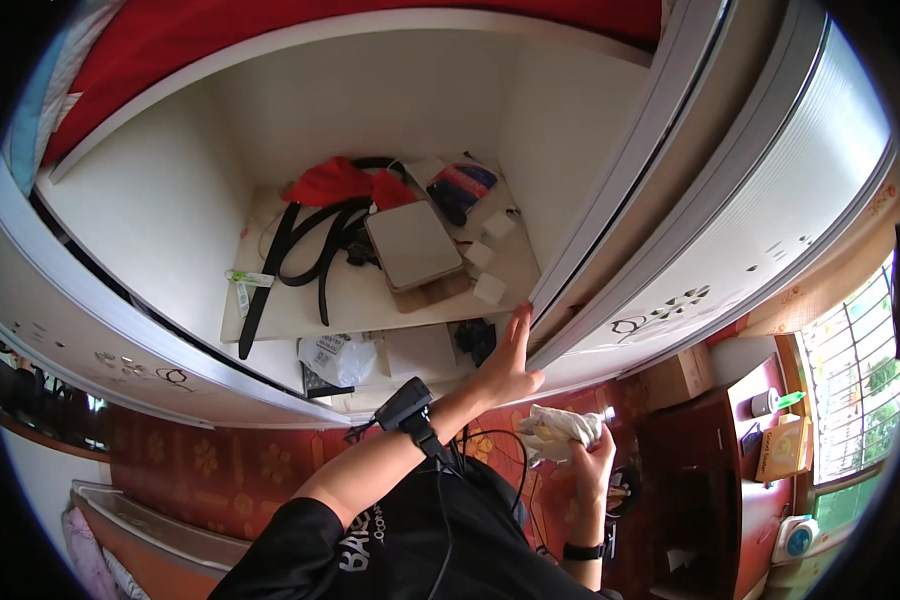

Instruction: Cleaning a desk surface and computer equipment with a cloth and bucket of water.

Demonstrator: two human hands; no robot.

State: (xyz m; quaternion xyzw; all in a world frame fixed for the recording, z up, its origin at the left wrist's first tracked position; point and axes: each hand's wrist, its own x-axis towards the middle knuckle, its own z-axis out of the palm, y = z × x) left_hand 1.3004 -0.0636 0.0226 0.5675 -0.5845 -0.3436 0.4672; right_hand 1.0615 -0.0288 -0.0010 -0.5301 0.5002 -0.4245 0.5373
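Note:
My left hand [508, 368] reaches up to the edge of the white sliding wardrobe door [610, 225]. Its fingers are stretched out against the door edge, beside the shelf's front right corner, and hold nothing. In my right hand [594, 458], lower and to the right, a crumpled whitish cloth [560, 428] is gripped. On the wardrobe shelf [370, 310] lie black straps [282, 240], a red cloth [330, 183], a flat box with a pale top [413, 245], several small white blocks [488, 288] and a dark blue and red packet [460, 188].
Below the shelf, a clear plastic bag [338, 357] and a dark object [475, 340] lie in a lower compartment. A second door panel [140, 365] borders the left. To the right are a cardboard box [677, 378], a dark red desk [715, 440] and a barred window [855, 370].

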